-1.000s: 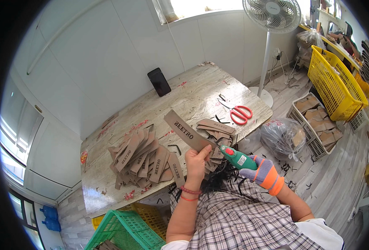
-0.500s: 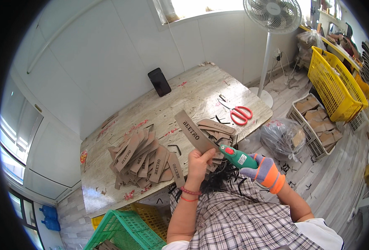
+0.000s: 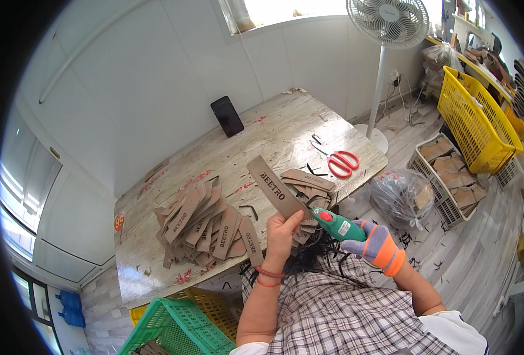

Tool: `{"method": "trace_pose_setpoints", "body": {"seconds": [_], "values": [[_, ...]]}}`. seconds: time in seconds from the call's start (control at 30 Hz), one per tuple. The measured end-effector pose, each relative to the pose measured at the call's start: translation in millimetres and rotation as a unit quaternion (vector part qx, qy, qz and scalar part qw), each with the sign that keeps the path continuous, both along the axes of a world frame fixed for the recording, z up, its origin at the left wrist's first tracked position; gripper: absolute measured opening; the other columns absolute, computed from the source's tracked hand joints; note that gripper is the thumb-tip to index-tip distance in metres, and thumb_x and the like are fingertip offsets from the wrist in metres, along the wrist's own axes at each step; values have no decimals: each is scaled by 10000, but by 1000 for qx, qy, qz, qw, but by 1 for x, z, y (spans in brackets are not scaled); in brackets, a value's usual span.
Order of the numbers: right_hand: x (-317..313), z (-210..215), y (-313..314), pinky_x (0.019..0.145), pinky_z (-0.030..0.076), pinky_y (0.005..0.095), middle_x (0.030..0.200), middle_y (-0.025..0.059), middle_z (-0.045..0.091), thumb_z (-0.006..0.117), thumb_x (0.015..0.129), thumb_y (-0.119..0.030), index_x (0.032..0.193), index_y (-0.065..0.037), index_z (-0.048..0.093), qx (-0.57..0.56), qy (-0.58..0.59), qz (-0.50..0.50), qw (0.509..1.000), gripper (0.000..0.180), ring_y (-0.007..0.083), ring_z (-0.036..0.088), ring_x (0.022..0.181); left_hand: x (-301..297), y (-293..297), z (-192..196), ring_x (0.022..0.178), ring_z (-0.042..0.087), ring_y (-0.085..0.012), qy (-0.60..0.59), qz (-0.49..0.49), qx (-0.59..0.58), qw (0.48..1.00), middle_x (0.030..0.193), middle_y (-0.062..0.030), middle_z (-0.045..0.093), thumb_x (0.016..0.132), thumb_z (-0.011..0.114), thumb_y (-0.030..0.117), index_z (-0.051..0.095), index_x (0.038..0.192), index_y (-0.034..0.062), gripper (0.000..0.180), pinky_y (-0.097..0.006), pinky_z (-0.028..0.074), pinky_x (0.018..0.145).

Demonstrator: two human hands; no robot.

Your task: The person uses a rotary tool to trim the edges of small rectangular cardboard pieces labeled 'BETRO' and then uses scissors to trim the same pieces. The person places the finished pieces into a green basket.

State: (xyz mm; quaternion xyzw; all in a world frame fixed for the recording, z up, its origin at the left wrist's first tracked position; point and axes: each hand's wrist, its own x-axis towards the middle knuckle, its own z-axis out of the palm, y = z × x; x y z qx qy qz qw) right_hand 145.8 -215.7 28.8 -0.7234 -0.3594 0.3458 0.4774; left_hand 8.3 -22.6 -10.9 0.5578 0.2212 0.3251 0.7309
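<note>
Head view: the left hand point(image 3: 283, 232), bare, has its grip closed, thumb pressed on the lower end of a printed taupe strap point(image 3: 275, 186), which points towards eleven o'clock over the surface point(image 3: 285, 123). At about three o'clock from it, the gloved right hand point(image 3: 381, 245) wraps its grip fully around a green power tool point(image 3: 340, 226) with a red button. The tool's nose sits just beside the bare fingertips; a slip could hurt them or scar the strap. The strap looks smooth, flat and leather-like, so a one-ended pinch might let it twist. At nine o'clock, a loose pile of straps point(image 3: 200, 228) overlaps the near edge and could slide off.
</note>
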Motion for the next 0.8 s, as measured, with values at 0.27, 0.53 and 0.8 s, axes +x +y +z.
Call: {"method": "trace_pose_setpoints", "body": {"seconds": [0.27, 0.53, 0.8], "values": [[3, -1, 3, 522, 436, 205, 748, -2, 642, 806, 777, -300, 1154, -1, 610, -3, 9, 11, 1000, 520, 40, 533, 578, 2, -5, -4, 595, 475, -64, 11, -18, -9, 1000, 686, 10, 595, 906, 623, 122, 673, 825, 19, 140, -218, 366, 566], [1, -2, 11, 508, 431, 204, 751, -3, 633, 793, 795, -265, 1145, 3, 603, 14, 37, 8, 999, 481, 40, 532, 582, 2, -7, -12, 595, 484, -72, 22, -22, -20, 999, 705, 0, 605, 899, 633, 125, 670, 839, 17, 129, -223, 379, 562], [4, -14, 4, 502, 448, 214, 743, 10, 636, 785, 789, -290, 1134, 7, 596, 28, 100, -41, 994, 493, 54, 551, 569, -27, 53, 9, 576, 502, -101, -123, 151, -31, 980, 773, -52, 639, 925, 625, 198, 637, 926, 17, 182, -240, 388, 524]]}}
